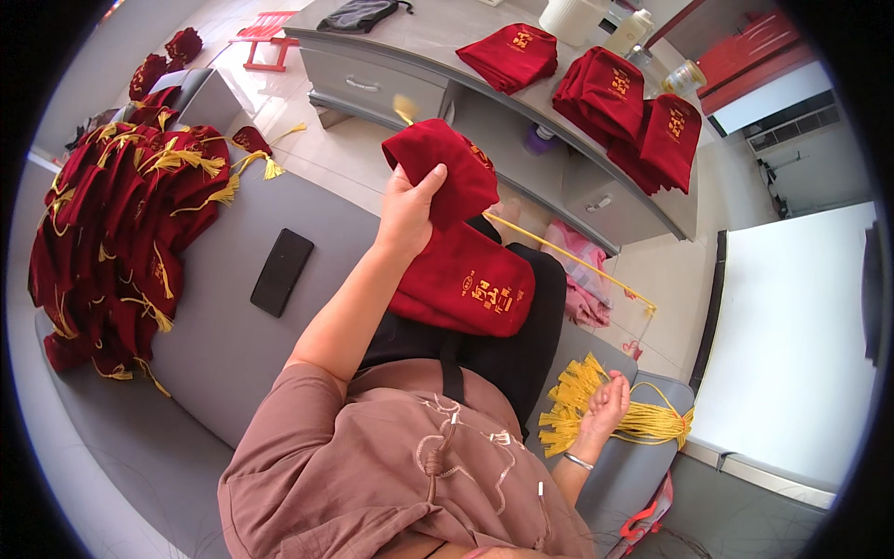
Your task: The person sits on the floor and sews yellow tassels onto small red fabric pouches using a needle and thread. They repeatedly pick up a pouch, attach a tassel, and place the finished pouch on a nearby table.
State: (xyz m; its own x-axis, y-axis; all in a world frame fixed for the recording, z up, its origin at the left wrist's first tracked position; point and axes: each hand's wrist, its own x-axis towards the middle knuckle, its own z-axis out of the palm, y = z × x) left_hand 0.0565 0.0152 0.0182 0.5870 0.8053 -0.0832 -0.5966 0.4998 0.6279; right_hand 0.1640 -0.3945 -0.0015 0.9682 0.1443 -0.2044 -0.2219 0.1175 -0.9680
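Observation:
My left hand grips a dark red velvet pouch over my lap, thumb on top. Gold print shows on its side. A blurred yellow tassel sticks out at its far end, and a taut yellow cord runs from its near side towards the right, ending in a thin strand with red bits. Another red pouch with gold writing lies across my thighs. My right hand is curled above a bundle of yellow tasselled cords on the grey seat; whether its fingers pinch anything is unclear.
Many red pouches with yellow tassels are heaped on the grey sofa at left, near a black phone. Stacked red pouches lie on the cabinet top. A red stool stands behind. Pink cloth is on the floor.

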